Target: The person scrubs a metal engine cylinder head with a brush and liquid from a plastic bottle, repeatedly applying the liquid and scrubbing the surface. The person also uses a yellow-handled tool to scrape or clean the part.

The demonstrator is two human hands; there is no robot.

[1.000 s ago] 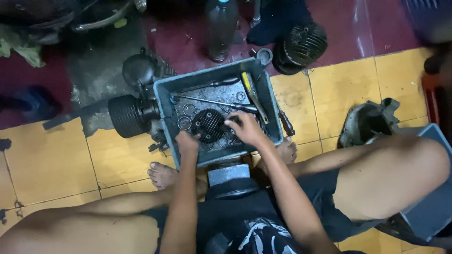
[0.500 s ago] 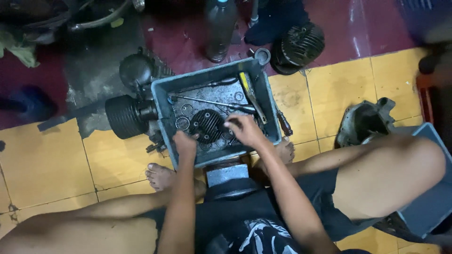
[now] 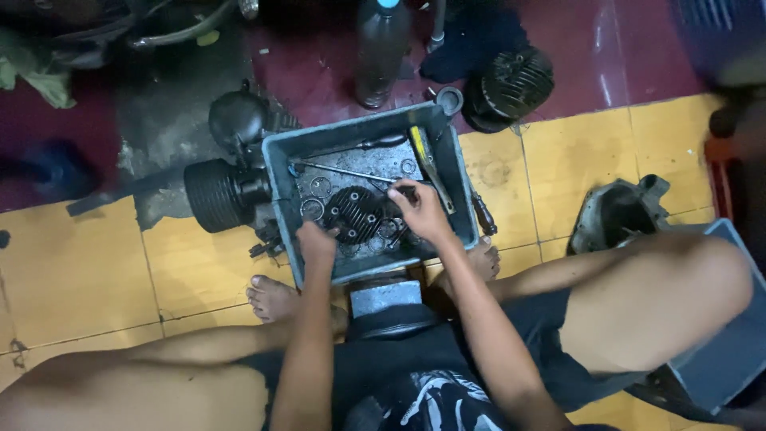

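Beyond your hands you see a dark plastic bottle [image 3: 381, 49] upright on the red floor, a finned engine cylinder [image 3: 511, 84] to its right, and an engine casing [image 3: 618, 214] far right.

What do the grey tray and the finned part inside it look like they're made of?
The grey tray looks like moulded plastic: matte, thick rounded rim, smeared with grime. The finned part under the left hand and right hand looks like cast metal, dark and oily, with ribbed cooling fins; the alloy can't be told.
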